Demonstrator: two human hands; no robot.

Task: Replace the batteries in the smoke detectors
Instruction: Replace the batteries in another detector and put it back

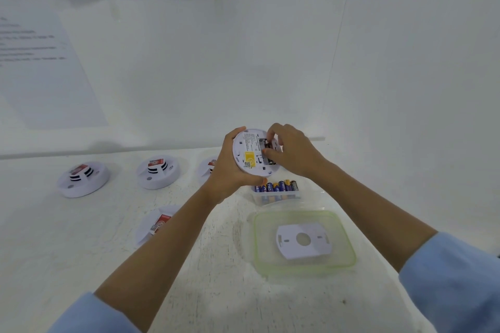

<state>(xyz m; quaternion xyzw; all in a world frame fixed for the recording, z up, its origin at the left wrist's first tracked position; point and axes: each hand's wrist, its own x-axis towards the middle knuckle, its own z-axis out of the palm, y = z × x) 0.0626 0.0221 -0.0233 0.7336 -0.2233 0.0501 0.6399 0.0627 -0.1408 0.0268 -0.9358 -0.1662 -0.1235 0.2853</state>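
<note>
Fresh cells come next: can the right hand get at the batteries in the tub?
Probably yes: the tub stands open near the right hand, batteries uncovered, though it is busy at the detector.

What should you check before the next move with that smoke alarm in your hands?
1. Left hand grips the held detector: ok.
2. Its back faces up, battery bay uncovered: ok.
3. Right hand reaches the bay: ok.
4. What's inside the bay: cannot tell, fingers hide it.
5. Spare batteries close by in the clear tub: ok.
6. Mounting plate kept on the green-rimmed lid: ok.
</note>
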